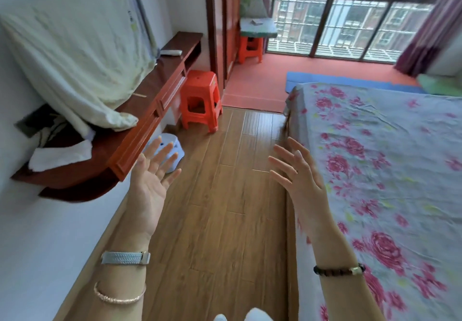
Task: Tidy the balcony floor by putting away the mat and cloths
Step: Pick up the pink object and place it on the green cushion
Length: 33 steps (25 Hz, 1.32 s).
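Both hands raised with fingers spread and holding nothing, left hand (152, 180) and right hand (297, 178) at frame centre; the blue mat (325, 81) lies upper right on the balcony floor (262, 75). Best approach: walk over, then roll it from one end.

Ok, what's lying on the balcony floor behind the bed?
A blue mat lies flat on the red balcony floor, with a green cloth at its right end. The bed covers their near edges, so anything more there is hidden.
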Each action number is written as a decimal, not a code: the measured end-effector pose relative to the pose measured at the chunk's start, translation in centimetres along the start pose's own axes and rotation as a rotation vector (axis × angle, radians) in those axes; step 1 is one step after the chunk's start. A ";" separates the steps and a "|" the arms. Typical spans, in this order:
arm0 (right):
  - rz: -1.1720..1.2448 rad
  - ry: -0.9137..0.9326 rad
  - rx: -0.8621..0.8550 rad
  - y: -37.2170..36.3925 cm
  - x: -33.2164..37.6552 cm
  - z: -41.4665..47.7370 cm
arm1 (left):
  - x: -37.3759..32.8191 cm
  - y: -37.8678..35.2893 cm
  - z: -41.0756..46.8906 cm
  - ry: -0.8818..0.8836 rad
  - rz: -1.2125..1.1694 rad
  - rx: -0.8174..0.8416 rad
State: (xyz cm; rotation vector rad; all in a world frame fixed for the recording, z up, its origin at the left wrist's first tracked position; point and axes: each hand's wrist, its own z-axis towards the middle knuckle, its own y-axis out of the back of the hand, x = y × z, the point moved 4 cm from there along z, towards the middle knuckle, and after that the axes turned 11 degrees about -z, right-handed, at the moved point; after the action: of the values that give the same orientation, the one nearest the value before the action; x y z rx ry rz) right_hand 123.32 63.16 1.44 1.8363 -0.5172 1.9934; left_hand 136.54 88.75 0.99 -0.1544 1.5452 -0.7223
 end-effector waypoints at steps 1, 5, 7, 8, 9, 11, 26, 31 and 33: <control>0.000 0.002 -0.028 0.3 0.1 0.9 | 0.1 -0.4 1.4 0.014 0.002 0.033; 0.006 0.023 -0.112 1.5 0.4 4.2 | 1.2 -1.9 6.3 0.032 0.007 0.123; 0.007 0.027 -0.153 2.5 0.1 5.9 | 2.3 -3.0 8.7 0.063 0.018 0.139; 0.005 0.023 -0.169 3.0 -0.1 6.8 | 2.9 -3.6 9.7 0.079 0.026 0.149; 0.006 0.017 -0.179 3.5 -0.5 7.8 | 3.6 -4.2 10.7 0.095 0.035 0.162; 0.009 0.003 -0.204 4.6 -1.1 9.9 | 5.1 -5.4 12.9 0.113 0.045 0.187; -0.006 0.009 -0.168 12.8 -1.9 31.2 | 11.5 -15.6 31.5 0.082 0.016 0.176; -0.020 0.001 -0.180 14.6 -2.7 36.5 | 14.4 -16.8 36.9 0.109 -0.026 0.153; -0.015 0.008 -0.194 15.2 -3.1 38.9 | 15.5 -17.3 39.6 0.129 -0.032 0.157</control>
State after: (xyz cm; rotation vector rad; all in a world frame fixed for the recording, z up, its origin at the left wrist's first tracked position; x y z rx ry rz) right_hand 149.14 30.22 1.18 1.7089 -0.6669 1.8683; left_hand 166.01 53.59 -0.68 -0.0151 1.6034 -0.8898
